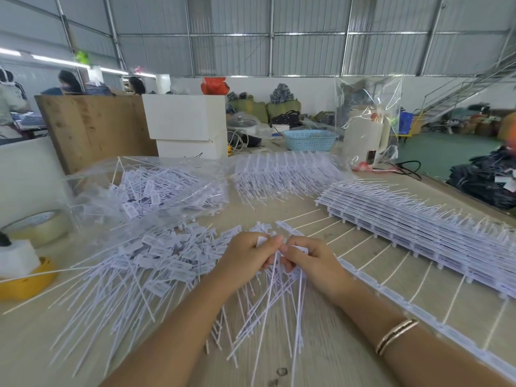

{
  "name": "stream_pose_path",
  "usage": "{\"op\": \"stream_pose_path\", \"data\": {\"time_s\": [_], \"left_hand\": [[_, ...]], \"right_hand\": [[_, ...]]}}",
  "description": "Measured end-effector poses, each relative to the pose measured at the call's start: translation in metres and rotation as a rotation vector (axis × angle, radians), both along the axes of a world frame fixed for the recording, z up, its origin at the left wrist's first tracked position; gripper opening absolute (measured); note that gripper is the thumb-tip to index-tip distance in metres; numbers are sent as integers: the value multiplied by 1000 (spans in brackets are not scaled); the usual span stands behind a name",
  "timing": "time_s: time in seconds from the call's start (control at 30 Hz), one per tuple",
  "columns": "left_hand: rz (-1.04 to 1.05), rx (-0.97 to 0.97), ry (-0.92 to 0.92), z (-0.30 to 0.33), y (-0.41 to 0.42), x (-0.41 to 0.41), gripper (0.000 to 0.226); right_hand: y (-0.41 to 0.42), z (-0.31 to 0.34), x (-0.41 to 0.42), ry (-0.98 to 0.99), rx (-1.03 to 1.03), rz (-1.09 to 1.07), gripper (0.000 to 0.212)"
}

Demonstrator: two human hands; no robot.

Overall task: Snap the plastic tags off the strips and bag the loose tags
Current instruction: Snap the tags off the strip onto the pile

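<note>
My left hand (245, 254) and right hand (310, 261) pinch a bunch of tags (275, 277) at six o'clock; I should twist sharply near the strip (371, 277). The bag (145, 188) waits at ten o'clock.

Corrugated metal roof (307, 15), white wall (315, 88), green floor (446, 152), metal staircase (469, 88) right.
</note>
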State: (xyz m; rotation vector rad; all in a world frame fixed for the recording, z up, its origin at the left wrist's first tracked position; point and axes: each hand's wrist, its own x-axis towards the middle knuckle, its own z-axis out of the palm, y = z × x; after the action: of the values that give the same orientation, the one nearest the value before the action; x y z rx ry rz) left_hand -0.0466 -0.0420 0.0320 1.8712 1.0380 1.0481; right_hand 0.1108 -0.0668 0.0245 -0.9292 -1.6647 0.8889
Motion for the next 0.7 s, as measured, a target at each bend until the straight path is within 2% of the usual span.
{"op": "stream_pose_path", "data": {"time_s": [0.27,0.43,0.53,0.57,0.7], "left_hand": [[109,-281,-284,1,-4,11,52],[48,-437,-478,4,-9,17,49],[77,-597,-711,7,-9,17,35],[98,-603,-739,8,-7,14,33],[155,-383,-595,10,1,3,42]], "right_hand": [[1,0,-6,-82,174,-162,46],[1,0,-8,-127,281,-235,27],[1,0,-8,-71,314,-289,24],[0,0,-9,-32,307,-281,22],[-1,1,-6,45,242,-243,25]]}}
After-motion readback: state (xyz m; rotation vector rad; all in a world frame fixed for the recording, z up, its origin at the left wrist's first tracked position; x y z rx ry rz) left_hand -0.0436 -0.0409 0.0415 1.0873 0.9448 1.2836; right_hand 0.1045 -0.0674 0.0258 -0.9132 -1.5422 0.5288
